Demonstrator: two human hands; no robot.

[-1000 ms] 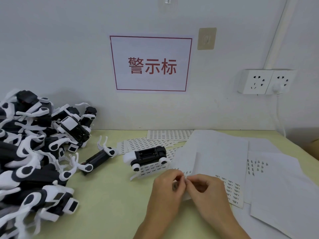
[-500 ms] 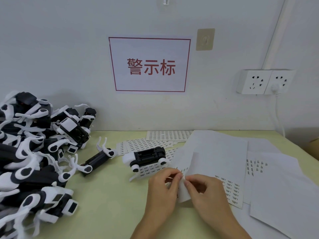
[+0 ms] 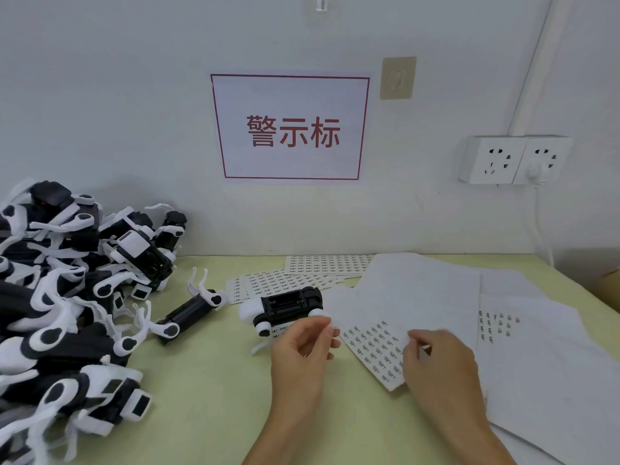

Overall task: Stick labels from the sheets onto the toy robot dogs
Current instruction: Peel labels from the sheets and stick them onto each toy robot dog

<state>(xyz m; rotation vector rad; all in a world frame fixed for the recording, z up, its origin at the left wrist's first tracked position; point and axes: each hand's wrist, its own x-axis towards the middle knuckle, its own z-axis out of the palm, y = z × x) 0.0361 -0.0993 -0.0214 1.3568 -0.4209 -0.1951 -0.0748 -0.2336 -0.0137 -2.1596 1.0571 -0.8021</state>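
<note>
Now the left hand (image 3: 302,347) is raised just in front of one dog (image 3: 285,305) that lies on its back on the table (image 3: 201,380). Its fingers are curled, and thumb and fingertips seem to pinch a small white label (image 3: 335,331); motion blur makes this not fully sure. The right hand (image 3: 436,364) rests on the label sheet (image 3: 372,344), fingers bent, pressing its near edge. More sheets (image 3: 322,265) lie behind the dog, plain papers (image 3: 536,364) at right. A pile of dogs (image 3: 60,297) fills the left side, and one black part (image 3: 191,312) lies apart between pile and dog.
</note>
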